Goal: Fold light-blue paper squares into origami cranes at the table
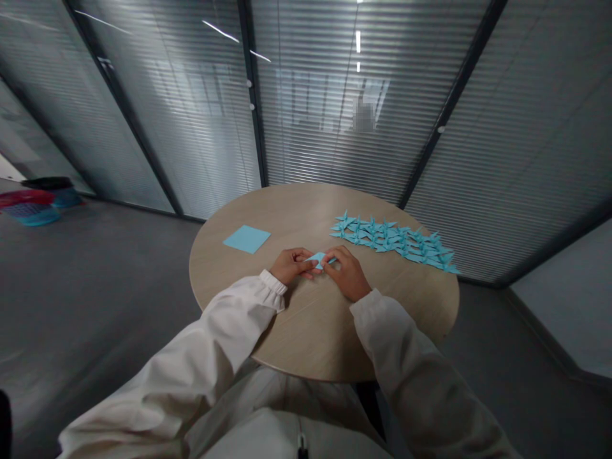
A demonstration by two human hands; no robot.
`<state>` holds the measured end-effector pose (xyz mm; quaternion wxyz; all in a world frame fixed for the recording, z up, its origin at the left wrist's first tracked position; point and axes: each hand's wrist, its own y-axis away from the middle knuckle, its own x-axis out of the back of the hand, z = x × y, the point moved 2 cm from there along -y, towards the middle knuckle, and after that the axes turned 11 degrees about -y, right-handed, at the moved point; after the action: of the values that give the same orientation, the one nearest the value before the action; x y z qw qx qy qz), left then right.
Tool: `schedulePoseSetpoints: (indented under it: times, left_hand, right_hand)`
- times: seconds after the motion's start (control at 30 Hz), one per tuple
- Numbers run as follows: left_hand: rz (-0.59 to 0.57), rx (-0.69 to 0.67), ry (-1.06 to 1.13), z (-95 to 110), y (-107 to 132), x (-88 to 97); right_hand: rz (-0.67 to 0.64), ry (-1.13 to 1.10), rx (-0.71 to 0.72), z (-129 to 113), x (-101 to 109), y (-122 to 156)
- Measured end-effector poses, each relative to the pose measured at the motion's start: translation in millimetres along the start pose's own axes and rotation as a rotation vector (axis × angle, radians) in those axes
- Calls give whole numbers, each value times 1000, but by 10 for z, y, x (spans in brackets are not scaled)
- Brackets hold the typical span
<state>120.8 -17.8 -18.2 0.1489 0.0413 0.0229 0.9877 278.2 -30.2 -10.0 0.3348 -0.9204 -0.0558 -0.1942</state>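
Between my two hands, just above the middle of the round table (pixel 306 331), is a small folded piece of blue paper (pixel 316 257). My left hand (pixel 292 264) pinches its left side between thumb and fingers. On its right side, the thumb and fingertips of my right hand (pixel 345 271) close on the paper's edge. Part of the folded paper is hidden behind my fingers. Several blue paper cranes (pixel 392 239) stand in close rows to the right, beyond my right hand. Flat on the table at the left lies a square of blue paper (pixel 247 239).
Behind the table rises a glass partition with blinds (pixel 325 140), close to the far edge. Red and blue baskets (pixel 33 207) and a bin with a black rim (pixel 57 188) stand on the floor at the far left.
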Motion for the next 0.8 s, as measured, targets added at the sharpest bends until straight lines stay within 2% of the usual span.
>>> schedulePoseSetpoints:
  times: [0.8]
  left_hand:
    - [6,24,4,39,17,-6]
  right_hand:
    - [20,-11,-29,-38,12,7]
